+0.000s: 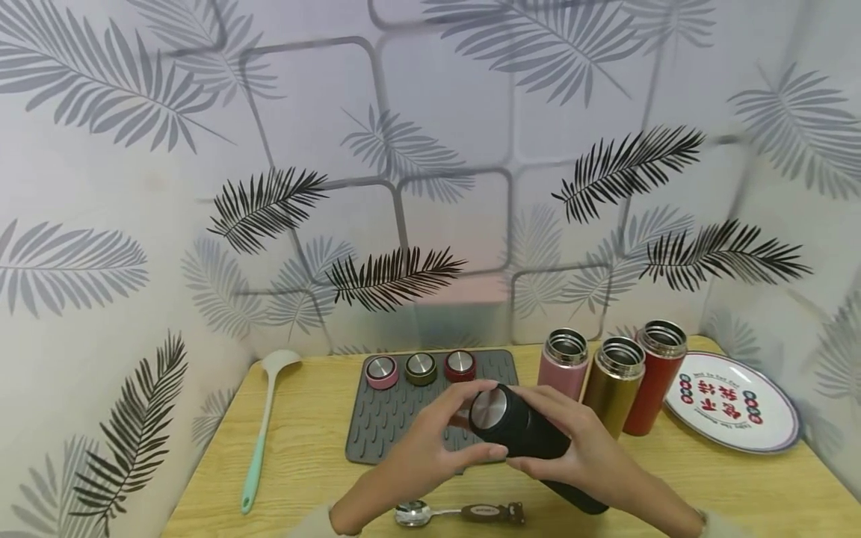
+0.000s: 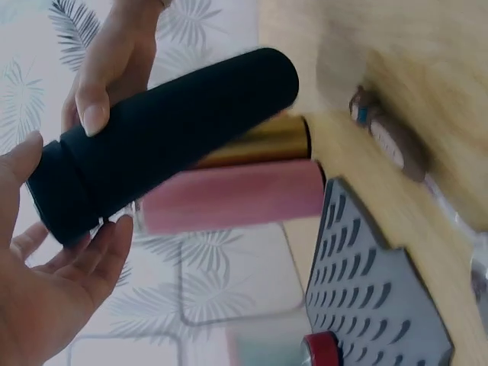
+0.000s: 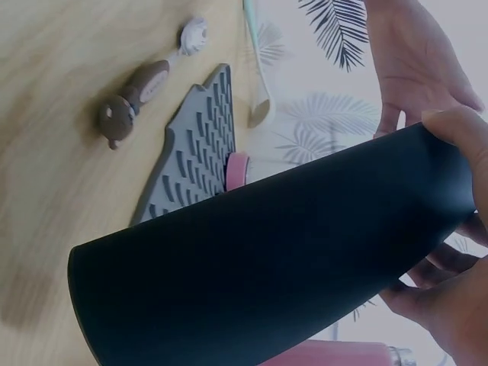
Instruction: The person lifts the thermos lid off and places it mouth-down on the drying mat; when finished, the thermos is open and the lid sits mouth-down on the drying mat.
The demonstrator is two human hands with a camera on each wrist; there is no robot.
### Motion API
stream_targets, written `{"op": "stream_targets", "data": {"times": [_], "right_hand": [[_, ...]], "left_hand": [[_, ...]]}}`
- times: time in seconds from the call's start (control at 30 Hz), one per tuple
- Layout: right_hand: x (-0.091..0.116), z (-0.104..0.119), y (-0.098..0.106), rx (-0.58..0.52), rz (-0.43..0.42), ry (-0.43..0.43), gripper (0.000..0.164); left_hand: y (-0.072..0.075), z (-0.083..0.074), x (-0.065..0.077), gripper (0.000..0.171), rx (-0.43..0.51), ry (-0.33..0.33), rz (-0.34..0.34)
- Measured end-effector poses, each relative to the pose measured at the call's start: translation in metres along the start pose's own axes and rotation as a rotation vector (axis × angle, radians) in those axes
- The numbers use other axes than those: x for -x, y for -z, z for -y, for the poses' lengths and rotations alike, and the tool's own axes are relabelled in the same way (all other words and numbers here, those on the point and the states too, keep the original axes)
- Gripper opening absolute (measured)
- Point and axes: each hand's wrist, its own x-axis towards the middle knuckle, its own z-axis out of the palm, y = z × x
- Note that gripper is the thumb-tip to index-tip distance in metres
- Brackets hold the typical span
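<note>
A black thermos bottle (image 1: 538,437) is held tilted above the table, its silver-topped lid (image 1: 489,411) on and facing up to the left. My left hand (image 1: 433,444) curls its thumb and fingers around the lid. Lower down, my right hand (image 1: 581,448) grips the body just below the lid. In the left wrist view the lid (image 2: 61,191) sits flush against the body with a thin seam. The right wrist view shows mostly the dark bottle body (image 3: 259,252), which stays clear of the table.
Behind stand lidless pink (image 1: 563,368), gold (image 1: 610,388) and red (image 1: 649,396) thermos bottles, beside a white plate (image 1: 767,426). Pink (image 1: 381,372), olive (image 1: 421,368) and red (image 1: 460,366) lids rest on a grey mat (image 1: 377,426). A spoon (image 1: 484,512) lies in front, a ladle (image 1: 261,441) at left.
</note>
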Motion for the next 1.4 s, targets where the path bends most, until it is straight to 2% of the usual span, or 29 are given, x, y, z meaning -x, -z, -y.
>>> {"op": "stream_targets", "data": {"times": [0.07, 0.23, 0.47, 0.73, 0.87, 0.97, 1.07, 1.13, 1.2, 1.3, 1.4], "right_hand": [[0.002, 0.0, -0.003, 0.006, -0.001, 0.001, 0.074], [0.007, -0.001, -0.007, -0.012, -0.005, -0.014, 0.074], [0.013, -0.008, -0.012, -0.038, -0.008, -0.063, 0.072], [0.015, -0.012, -0.014, -0.046, -0.005, -0.06, 0.072], [0.012, -0.011, -0.012, -0.067, 0.0, -0.032, 0.073], [0.01, -0.006, -0.01, -0.08, 0.005, -0.05, 0.075], [0.006, 0.001, -0.008, -0.079, 0.013, -0.145, 0.076], [0.003, 0.005, -0.007, -0.086, 0.023, -0.194, 0.07], [0.0, 0.007, -0.006, -0.1, 0.035, -0.225, 0.063], [-0.002, 0.008, -0.004, -0.125, 0.049, -0.212, 0.054], [-0.005, 0.009, -0.002, -0.142, 0.063, -0.2, 0.055]], "left_hand": [[-0.006, 0.002, 0.001, 0.068, -0.031, -0.009, -0.021], [-0.014, 0.004, 0.001, 0.067, -0.033, 0.01, -0.05], [-0.017, 0.003, 0.003, 0.068, -0.064, 0.026, -0.056], [-0.02, 0.002, 0.003, 0.067, -0.074, 0.031, -0.072], [-0.021, 0.0, 0.003, 0.066, -0.05, 0.017, -0.089], [-0.021, 0.0, 0.003, 0.065, -0.008, -0.009, -0.107], [-0.021, 0.001, 0.001, 0.062, 0.048, -0.038, -0.128], [-0.021, 0.0, 0.001, 0.06, 0.082, -0.046, -0.144], [-0.021, -0.001, 0.002, 0.058, 0.113, -0.03, -0.157], [-0.02, -0.003, 0.005, 0.058, 0.15, 0.013, -0.169], [-0.016, -0.005, 0.006, 0.058, 0.159, 0.041, -0.146]]}}
